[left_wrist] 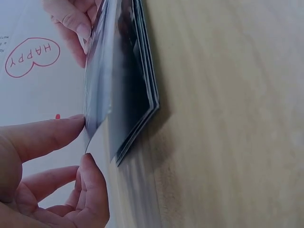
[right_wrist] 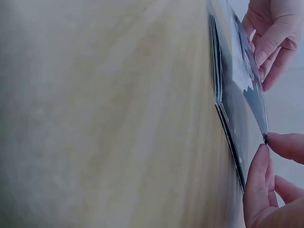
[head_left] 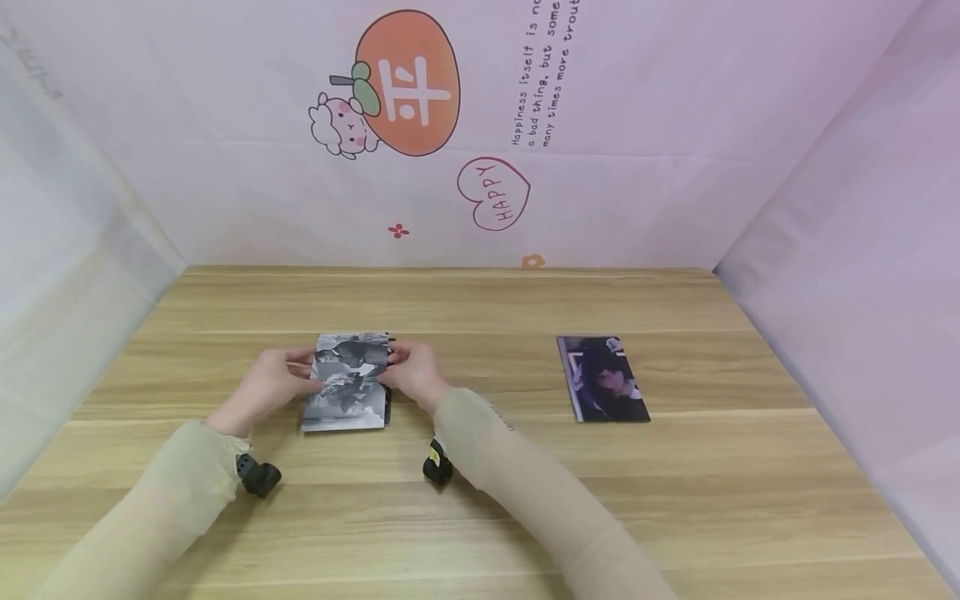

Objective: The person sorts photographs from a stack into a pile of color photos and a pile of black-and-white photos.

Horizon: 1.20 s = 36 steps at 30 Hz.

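A black-and-white photo card (head_left: 348, 392) is held raised above a small stack of cards (left_wrist: 137, 80) on the table. My left hand (head_left: 268, 385) pinches its left edge between thumb and fingers. At the opposite edge, my right hand (head_left: 417, 372) pinches the same card. Both wrist views show the lifted card bowed and tilted away from the stack, with a gap between them. How many cards lie in the stack is hard to tell. Its face is mostly hidden by the lifted card in the head view.
To the right lies a second pile of cards (head_left: 607, 383), its top one a dark purple picture of a person. The wood-grain table (head_left: 480, 533) is bordered by white cloth walls, the back one (head_left: 630, 208) printed with cartoons and lettering.
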{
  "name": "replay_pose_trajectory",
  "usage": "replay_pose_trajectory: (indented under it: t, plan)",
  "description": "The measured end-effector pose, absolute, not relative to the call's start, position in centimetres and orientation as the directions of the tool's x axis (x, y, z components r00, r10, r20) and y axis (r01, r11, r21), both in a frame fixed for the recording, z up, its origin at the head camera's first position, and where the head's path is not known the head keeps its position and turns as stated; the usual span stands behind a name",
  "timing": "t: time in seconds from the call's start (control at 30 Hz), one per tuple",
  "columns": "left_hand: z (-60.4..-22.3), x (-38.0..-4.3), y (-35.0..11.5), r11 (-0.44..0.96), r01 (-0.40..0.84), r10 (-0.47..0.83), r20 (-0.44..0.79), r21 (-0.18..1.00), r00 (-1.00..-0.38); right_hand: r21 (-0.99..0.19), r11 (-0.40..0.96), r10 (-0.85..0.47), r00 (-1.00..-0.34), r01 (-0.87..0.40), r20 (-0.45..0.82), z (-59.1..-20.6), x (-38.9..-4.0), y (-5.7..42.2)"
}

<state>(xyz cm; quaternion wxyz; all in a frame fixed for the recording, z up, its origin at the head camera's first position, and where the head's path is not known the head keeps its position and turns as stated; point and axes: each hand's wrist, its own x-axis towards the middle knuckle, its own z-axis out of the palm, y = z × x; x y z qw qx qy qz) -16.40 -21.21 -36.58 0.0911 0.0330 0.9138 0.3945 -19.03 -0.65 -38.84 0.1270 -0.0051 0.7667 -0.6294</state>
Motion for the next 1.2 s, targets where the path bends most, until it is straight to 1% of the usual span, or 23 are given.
replay_pose_trajectory:
  t: [0.27,0.47,0.67,0.87,1.07,1.2]
  plan:
    - [-36.9,-16.8,-21.3,0.710,-0.002,0.129,-0.133,0.704,-0.983,-0.938,0.319,-0.140,-0.972,0.136,-0.189,-39.2,-19.4,-1.0]
    - [-37.4,-17.4,-21.3,0.731,0.006,0.129,-0.129,0.682,-0.983,-0.922,0.358,-0.118,-0.972,0.151,-0.204,-39.3,-19.7,-1.3]
    - [-37.8,-17.8,-21.4,0.746,0.032,0.156,-0.127,0.665,-0.980,-0.908,0.377,-0.107,-0.965,0.184,-0.240,-39.3,-19.9,-1.4]
    - [-37.9,-17.8,-21.3,0.745,0.050,0.176,-0.124,0.665,-0.977,-0.881,0.435,-0.101,-0.963,0.184,-0.251,-39.1,-19.9,-1.4]
    - [-38.0,-17.8,-21.2,0.749,0.054,0.181,-0.125,0.661,-0.976,-0.877,0.451,-0.114,-0.963,0.168,-0.243,-39.1,-19.9,-1.3]
    - [-38.0,-17.8,-21.1,0.743,0.046,0.175,-0.128,0.668,-0.976,-0.888,0.425,-0.118,-0.962,0.174,-0.245,-39.2,-19.9,-1.3]
